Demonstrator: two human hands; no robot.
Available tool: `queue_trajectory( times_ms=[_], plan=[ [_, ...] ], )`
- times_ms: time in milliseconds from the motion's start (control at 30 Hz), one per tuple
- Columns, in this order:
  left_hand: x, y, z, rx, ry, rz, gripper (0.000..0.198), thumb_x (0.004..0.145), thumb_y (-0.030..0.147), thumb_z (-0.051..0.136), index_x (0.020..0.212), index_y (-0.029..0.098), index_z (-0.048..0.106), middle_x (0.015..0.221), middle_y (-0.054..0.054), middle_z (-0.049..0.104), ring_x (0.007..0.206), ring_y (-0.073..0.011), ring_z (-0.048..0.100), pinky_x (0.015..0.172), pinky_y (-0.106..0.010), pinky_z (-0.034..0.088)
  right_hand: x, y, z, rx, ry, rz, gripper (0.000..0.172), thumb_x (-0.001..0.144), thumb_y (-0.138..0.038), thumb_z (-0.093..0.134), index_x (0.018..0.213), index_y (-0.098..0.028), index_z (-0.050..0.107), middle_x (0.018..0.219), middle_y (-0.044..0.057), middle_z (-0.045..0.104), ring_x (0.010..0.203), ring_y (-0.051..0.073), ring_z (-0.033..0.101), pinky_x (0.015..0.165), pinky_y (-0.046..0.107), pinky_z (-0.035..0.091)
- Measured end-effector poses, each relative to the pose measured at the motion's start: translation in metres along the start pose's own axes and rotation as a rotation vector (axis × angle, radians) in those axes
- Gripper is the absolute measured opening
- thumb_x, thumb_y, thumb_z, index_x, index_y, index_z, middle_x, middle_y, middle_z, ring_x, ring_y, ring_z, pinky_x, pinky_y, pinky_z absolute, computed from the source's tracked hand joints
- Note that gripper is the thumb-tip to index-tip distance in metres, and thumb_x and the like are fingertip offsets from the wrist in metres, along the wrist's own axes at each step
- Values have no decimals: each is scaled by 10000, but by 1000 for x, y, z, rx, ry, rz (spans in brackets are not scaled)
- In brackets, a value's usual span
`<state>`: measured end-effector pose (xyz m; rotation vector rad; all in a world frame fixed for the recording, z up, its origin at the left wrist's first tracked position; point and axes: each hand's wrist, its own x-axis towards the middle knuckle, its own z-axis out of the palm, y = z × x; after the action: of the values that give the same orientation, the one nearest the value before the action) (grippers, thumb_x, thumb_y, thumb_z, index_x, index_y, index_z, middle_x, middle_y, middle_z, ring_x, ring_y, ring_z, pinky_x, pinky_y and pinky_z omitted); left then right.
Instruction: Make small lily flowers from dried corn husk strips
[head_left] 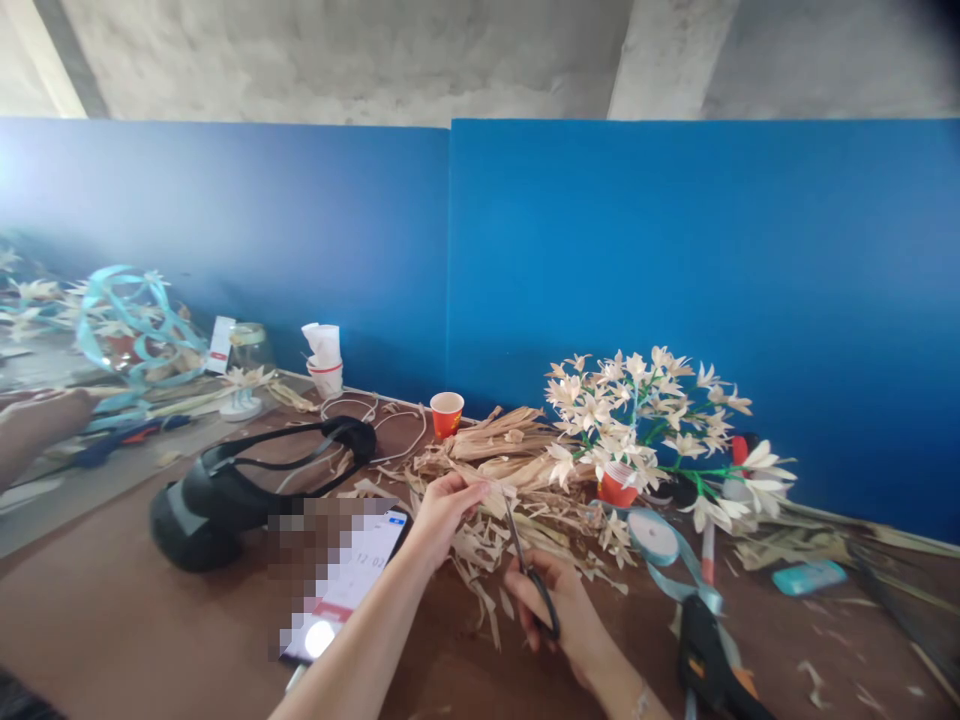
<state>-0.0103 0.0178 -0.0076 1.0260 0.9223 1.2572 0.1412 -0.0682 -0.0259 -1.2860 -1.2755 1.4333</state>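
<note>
My left hand (446, 515) is closed, its fingertips pinching a small pale piece of dried husk (504, 490). In my right hand (551, 600) is a pair of scissors (523, 560) with dark handles, its blades pointing up toward that piece. Below and behind both hands lies a heap of dried husks (517, 440) with many cut scraps (480, 560). Just beyond, to the right, cream husk flowers (622, 400) on green stems stand in a red paper cup (617, 485).
A lit phone (352, 570) lies by my left forearm, near a black headset (217, 490). To the right are a ribbon roll (654, 537), a glue gun (709, 650) and a turquoise packet (810, 577). Another person's hand (45, 420) is at far left. A blue partition (675, 240) rises behind.
</note>
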Motion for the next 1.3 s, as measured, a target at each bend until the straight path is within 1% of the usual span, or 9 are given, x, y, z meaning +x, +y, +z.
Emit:
queue_trajectory(
  times_ms=[167,333,467,633,733,867,1000,1133,1300],
  plan=[
    [-1,3,0,10,-22,-26,206,533,274,726,591,104,626,499,19,529,437,-48,377,449,-180,246,-1,-5,-1,-9,-18,23,317,675,-459,604,738,-161,514,381,-84,464,267,34,359,259,121,159],
    [-2,4,-2,26,-56,-50,226,534,299,724,598,106,625,496,11,539,423,-53,380,436,-186,229,0,-3,-1,-3,-18,-22,316,670,-460,615,695,-164,508,368,-88,443,268,34,342,283,135,211],
    [-2,6,-4,31,-91,-72,234,538,303,722,632,108,635,519,2,556,434,-56,392,442,-184,235,2,2,-3,-16,-36,-57,299,684,-450,606,701,-166,515,356,-91,430,258,34,322,287,142,199],
    [-1,7,-7,15,-104,-91,214,532,287,728,615,113,637,521,4,564,430,-51,401,444,-183,248,2,3,-5,-28,-47,-102,290,685,-438,610,684,-165,513,362,-96,408,265,29,301,290,142,199],
    [0,7,-8,-3,-116,-94,199,523,272,737,587,115,634,514,6,567,427,-48,410,441,-182,253,1,0,-6,-41,-50,-80,295,680,-440,611,675,-160,514,362,-98,396,265,27,301,291,139,199],
    [1,6,-11,4,-141,-96,178,536,261,735,595,118,648,539,0,589,445,-47,435,456,-177,274,0,-3,-8,-79,-70,-47,296,675,-435,609,679,-154,516,362,-103,387,261,25,301,282,134,206],
    [2,5,-14,54,-162,-102,199,541,288,731,611,115,662,522,-3,581,424,-47,411,439,-184,254,0,-4,-10,-97,-92,-50,255,687,-394,594,663,-153,513,334,-105,390,247,27,296,276,134,171],
    [1,6,-17,88,-201,-107,204,565,288,720,657,112,676,542,-9,587,437,-46,405,444,-180,259,-2,-8,-11,-100,-112,-40,218,694,-358,580,664,-154,507,343,-106,391,254,24,303,279,132,177],
    [0,9,-17,116,-220,-127,218,565,290,722,667,105,674,576,-17,604,470,-54,433,463,-174,286,-3,-10,-12,-101,-135,-8,251,672,-381,598,664,-152,495,345,-113,374,248,18,291,267,130,185]
  ],
)
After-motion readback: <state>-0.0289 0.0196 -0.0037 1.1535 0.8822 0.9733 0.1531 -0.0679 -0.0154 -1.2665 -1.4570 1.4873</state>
